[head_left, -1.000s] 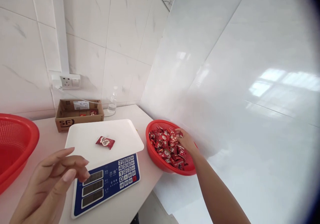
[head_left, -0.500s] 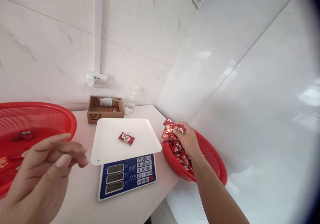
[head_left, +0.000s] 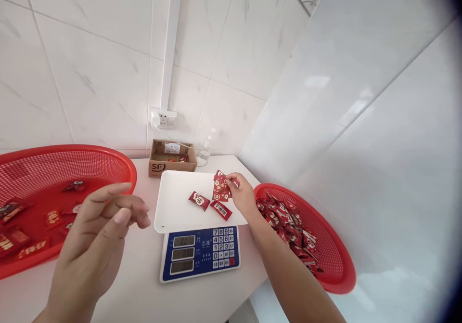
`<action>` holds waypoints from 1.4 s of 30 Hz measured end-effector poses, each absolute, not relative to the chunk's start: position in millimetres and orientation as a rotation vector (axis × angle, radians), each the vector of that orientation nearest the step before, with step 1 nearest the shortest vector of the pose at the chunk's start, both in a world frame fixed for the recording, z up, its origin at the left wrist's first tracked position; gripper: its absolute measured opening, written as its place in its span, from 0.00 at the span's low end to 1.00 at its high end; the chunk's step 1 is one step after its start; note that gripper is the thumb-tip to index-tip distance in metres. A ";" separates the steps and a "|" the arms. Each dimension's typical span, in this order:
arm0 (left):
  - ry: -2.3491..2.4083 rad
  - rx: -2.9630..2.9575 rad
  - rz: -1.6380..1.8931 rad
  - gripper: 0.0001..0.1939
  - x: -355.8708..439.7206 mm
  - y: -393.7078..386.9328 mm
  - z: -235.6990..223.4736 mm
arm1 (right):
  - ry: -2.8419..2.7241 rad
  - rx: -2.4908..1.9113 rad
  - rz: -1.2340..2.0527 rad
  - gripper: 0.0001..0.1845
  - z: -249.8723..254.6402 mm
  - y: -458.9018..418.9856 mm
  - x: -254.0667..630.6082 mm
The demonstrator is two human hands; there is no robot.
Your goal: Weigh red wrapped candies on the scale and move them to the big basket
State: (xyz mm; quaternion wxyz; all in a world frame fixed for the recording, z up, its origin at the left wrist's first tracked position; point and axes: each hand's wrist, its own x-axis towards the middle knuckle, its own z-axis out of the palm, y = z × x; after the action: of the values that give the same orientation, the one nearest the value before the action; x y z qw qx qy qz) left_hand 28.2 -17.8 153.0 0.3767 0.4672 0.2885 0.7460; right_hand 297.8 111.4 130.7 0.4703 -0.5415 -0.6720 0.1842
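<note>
My right hand (head_left: 241, 195) hovers over the white tray (head_left: 180, 193) of a blue-faced scale (head_left: 199, 254), pinching a small bunch of red wrapped candies (head_left: 221, 187). Two red candies, one on the left (head_left: 199, 200) and one on the right (head_left: 221, 210), lie on the tray just left of and below that hand. To its right, a red basket (head_left: 330, 260) holds many more red candies. My left hand (head_left: 99, 239) is raised in the foreground left of the scale, fingers loosely curled and apart, holding nothing.
A larger red basket (head_left: 72, 161) with several candies sits at far left on the white counter (head_left: 137, 289). Against the tiled wall stand a shallow cardboard box (head_left: 172, 158) and a clear plastic bottle (head_left: 205, 150), with a wall socket (head_left: 164, 119) above.
My right hand lifted a bunch of candies out of the right basket and carried it left over the scale tray; a second candy now lies there. The view swung left.
</note>
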 end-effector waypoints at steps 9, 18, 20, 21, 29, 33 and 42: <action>0.723 1.208 1.909 0.14 26.4 -15.5 155.7 | -1.792 -1.315 0.396 0.09 119.7 117.7 290.1; 0.752 1.184 1.877 0.14 24.6 -21.3 156.5 | -1.628 -1.327 0.295 0.11 139.2 111.2 293.1; 0.745 1.171 1.867 0.14 24.0 -23.1 157.1 | -1.620 -1.354 0.339 0.11 141.0 107.6 291.7; 0.737 1.171 1.870 0.14 23.6 -23.5 157.2 | -1.632 -1.389 0.367 0.12 140.3 106.4 291.3; 0.795 1.218 1.889 0.14 22.5 -20.8 154.5 | -1.938 -1.591 0.392 0.12 127.3 101.9 287.9; 0.808 1.241 1.854 0.13 24.9 -21.6 155.2 | -2.135 -1.615 0.287 0.18 126.9 97.9 265.1; 0.790 1.322 1.852 0.12 25.2 -22.4 156.8 | -2.487 -1.650 0.310 0.23 124.8 115.5 226.6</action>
State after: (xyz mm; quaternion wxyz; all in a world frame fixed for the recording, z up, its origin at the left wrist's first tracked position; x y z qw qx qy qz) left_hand 25.2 -22.4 156.8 0.3581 0.5125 0.3061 0.7179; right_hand 226.6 115.5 124.8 0.0704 -0.5484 -0.8269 0.1029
